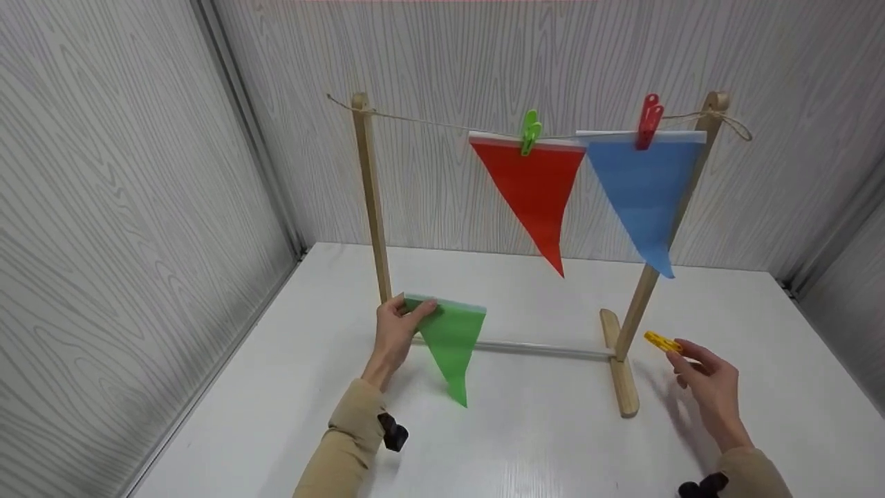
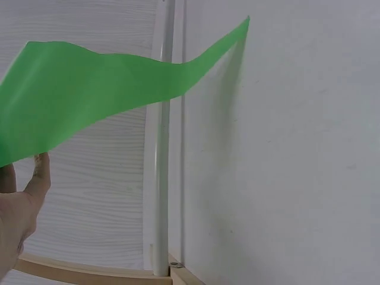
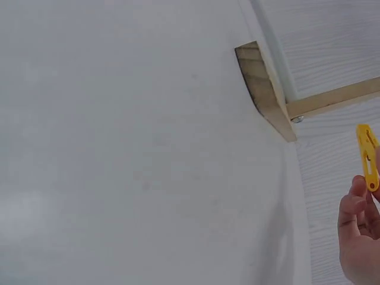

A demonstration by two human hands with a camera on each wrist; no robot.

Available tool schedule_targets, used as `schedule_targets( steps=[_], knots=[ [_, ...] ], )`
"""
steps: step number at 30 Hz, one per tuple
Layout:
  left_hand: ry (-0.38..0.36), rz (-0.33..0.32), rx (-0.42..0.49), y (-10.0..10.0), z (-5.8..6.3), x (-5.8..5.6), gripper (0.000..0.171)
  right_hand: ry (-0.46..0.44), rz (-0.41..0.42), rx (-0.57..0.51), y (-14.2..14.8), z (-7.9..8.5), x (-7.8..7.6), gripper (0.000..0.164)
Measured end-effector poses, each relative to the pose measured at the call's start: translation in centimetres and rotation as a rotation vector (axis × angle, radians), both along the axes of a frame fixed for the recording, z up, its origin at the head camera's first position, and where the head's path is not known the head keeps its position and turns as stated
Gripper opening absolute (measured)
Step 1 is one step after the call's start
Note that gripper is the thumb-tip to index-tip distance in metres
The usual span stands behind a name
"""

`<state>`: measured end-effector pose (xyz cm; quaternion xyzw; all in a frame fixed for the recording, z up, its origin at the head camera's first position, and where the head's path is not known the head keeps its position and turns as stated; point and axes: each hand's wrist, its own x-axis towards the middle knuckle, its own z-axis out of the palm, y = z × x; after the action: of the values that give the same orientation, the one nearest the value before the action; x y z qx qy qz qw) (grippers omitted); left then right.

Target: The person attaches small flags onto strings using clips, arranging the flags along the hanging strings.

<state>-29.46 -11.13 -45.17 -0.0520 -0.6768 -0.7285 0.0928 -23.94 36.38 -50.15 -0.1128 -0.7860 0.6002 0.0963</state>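
My left hand pinches a green triangular pennant by the left end of its pale top edge, in front of the left post. The pennant hangs point down, its tip curling; the left wrist view shows the same green cloth stretching away from the fingers. Right of the stand, my right hand holds a yellow clothespin between thumb and fingers. In the right wrist view that yellow clothespin appears at the right edge, part of it behind the fingers.
A twine line runs between two wooden posts. From it hang a red pennant under a green clothespin and a blue pennant under a red clothespin. A wooden foot and white crossbar stand on the white table.
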Motion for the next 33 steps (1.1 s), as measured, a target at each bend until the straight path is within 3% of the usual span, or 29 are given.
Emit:
schedule_targets(
  steps=[5, 12, 23, 33],
  knots=[
    [-0.010, 0.005, 0.050, -0.1, 0.9, 0.1, 0.022, 0.146, 0.054, -0.186, -0.6, 0.9, 0.4, 0.048],
    [0.016, 0.020, 0.140, -0.3, 2.5, 0.3, 0.021, 0.238, 0.125, -0.282, -1.8, 2.4, 1.0, 0.036],
    [0.036, 0.028, 0.327, -0.1, 4.9, 0.4, 0.016, 0.402, 0.188, -0.459, -5.3, 5.6, 1.7, 0.032],
    [0.081, 0.018, 0.341, -0.4, 6.4, 0.6, 0.019, 0.548, 0.312, -0.569, -8.4, 8.4, 2.4, 0.027]
  ],
)
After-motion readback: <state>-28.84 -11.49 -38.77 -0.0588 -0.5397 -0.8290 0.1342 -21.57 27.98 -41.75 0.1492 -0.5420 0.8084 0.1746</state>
